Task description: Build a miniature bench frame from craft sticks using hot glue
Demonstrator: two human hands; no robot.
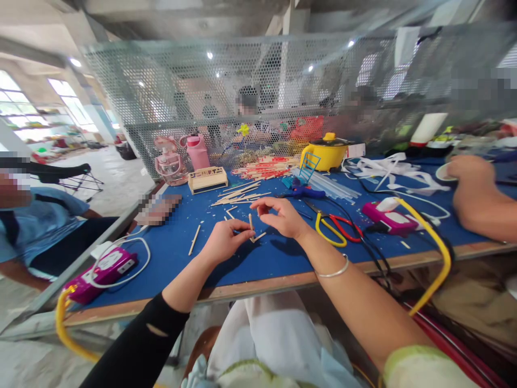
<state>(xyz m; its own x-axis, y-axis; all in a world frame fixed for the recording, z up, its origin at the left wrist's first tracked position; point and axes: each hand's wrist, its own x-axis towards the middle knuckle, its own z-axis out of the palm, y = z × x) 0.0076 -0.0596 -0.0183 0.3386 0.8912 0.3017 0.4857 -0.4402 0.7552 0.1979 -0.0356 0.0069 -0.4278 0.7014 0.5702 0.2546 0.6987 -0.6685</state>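
My left hand [228,240] is closed, pinching a short wooden stick [251,222] that stands upright between thumb and fingertips. At its foot another short stick [259,237] lies at an angle on the blue table; whether the two are joined I cannot tell. My right hand [280,215] hovers just right of the upright stick, thumb and fingers apart, with nothing seen in it. Behind my hands lies a loose bundle of plain wooden sticks [238,194]. A single stick [194,240] rests to the left. A small wooden box-like frame [208,180] stands farther back.
Scissors [339,229] and a blue glue gun [305,192] lie right of my hands. Behind are red-marked sticks [266,168], clear glue sticks [333,186] and a yellow pot [326,153]. Purple power strips [107,272] with cables flank both sides. A co-worker's arm [480,199] reaches in at right.
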